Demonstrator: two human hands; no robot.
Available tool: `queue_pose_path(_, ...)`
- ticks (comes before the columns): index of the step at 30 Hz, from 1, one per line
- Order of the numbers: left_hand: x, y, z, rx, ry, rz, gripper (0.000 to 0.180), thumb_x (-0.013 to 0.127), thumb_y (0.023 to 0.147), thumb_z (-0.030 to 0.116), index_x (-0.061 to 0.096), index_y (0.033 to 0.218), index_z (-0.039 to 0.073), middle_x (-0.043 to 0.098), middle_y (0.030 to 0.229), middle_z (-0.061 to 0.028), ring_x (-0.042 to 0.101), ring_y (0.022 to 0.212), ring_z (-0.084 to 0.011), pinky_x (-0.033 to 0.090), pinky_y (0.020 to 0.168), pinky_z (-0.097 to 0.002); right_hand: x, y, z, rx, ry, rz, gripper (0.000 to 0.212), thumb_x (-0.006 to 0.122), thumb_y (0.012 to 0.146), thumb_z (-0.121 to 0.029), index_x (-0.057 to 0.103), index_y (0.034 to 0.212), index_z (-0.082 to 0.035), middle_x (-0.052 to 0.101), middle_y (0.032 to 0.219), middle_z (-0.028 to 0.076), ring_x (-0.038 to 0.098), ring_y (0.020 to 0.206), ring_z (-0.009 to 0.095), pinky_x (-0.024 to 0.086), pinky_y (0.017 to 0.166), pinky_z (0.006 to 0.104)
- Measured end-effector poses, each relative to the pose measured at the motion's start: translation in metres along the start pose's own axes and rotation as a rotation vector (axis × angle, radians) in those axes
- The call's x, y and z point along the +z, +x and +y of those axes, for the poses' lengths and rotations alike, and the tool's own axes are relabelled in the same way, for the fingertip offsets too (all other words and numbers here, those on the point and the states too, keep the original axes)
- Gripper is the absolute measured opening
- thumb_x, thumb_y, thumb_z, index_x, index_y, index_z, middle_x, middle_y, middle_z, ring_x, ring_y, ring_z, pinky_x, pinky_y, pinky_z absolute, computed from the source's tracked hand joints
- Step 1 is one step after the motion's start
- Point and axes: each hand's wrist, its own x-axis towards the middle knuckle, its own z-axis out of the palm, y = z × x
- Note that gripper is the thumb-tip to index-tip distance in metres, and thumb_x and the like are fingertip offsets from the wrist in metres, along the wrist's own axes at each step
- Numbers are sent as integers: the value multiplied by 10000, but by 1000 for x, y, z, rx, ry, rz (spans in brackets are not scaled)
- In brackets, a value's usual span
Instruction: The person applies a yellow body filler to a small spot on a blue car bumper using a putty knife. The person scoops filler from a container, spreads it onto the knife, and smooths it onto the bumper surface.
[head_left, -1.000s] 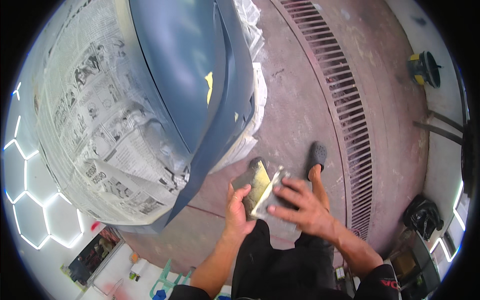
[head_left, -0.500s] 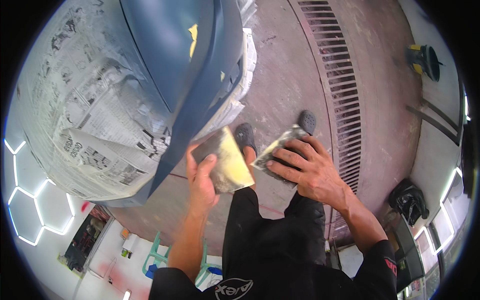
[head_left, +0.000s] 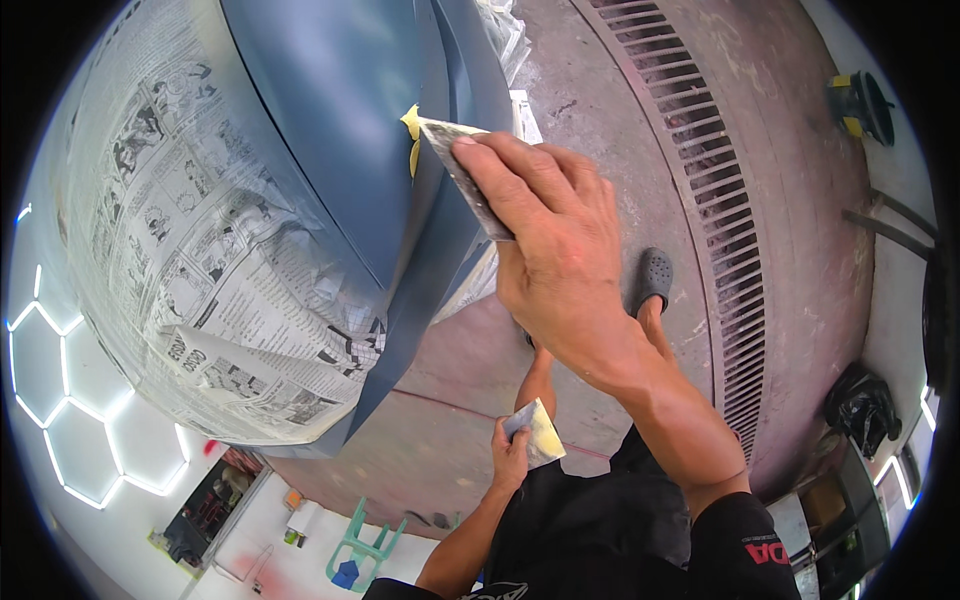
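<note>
My right hand (head_left: 565, 225) is closed on a thin, grimy grey putty spreader (head_left: 465, 180), fingers laid along its face. The spreader's far corner meets a patch of yellow putty (head_left: 413, 150) on a blue-grey car body panel (head_left: 330, 110); whether it presses on the surface I cannot tell. Lower down, close to my body, my left hand (head_left: 509, 458) grips a flat, square putty plate (head_left: 543, 440) smeared with yellow putty, thumb on its face. Part of the panel edge is hidden behind my right hand.
Newspaper masking (head_left: 230, 270) covers the car left of the panel. A floor drain grate (head_left: 720, 220) curves down the right. Beyond it are a dark bucket (head_left: 862, 108) and a black plastic bag (head_left: 862, 405). A light green stool (head_left: 365, 540) stands at lower left.
My right hand has risen with its spreader from near my left hand up to the panel's yellow patch. My left hand, still holding the plate, has dropped lower and rightward in view.
</note>
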Motion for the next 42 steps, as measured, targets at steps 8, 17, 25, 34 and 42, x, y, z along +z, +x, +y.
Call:
queue_pose_path(8, -6, 7, 3, 22, 88, 22, 207, 648, 1005, 123, 570, 1141, -13, 649, 989, -61, 595, 920, -143, 515, 843, -321, 22, 2, 2, -5, -1, 49, 624, 691, 809, 60, 699, 1393, -158, 683, 1375, -11, 614, 1160, 303, 450, 942, 433)
queue_pose_path(17, -7, 9, 0, 24, 59, 15, 184, 648, 1023, 119, 570, 1132, -8, 651, 991, -58, 592, 927, -130, 512, 843, -313, 22, 0, 5, -21, 52, 65, 633, 702, 795, 61, 703, 1388, -163, 688, 1365, -12, 611, 1168, 302, 440, 941, 434)
queue_pose_path(25, -4, 8, 2, 17, 61, 18, 188, 655, 1022, 116, 568, 1137, -4, 653, 1006, -57, 597, 945, -132, 511, 865, -307, 21, 1, 3, 2, 63, 49, 635, 668, 830, 104, 716, 1396, -179, 714, 1354, 2, 623, 1141, 308, 453, 959, 422)
queue_pose_path(34, -3, 7, -3, 19, 37, 24, 192, 659, 1019, 119, 573, 1137, -7, 659, 999, -62, 605, 937, -143, 517, 858, -318, 20, 6, 4, 1, 76, 55, 647, 640, 818, 134, 720, 1384, -171, 717, 1351, 7, 626, 1149, 316, 455, 963, 432)
queue_pose_path(42, -2, 7, -5, 20, 27, 20, 211, 660, 1016, 128, 577, 1151, -12, 665, 1006, -69, 612, 943, -149, 519, 862, -320, 20, 8, 8, -2, 68, 46, 640, 635, 820, 128, 722, 1381, -169, 718, 1350, 9, 628, 1141, 314, 456, 957, 431)
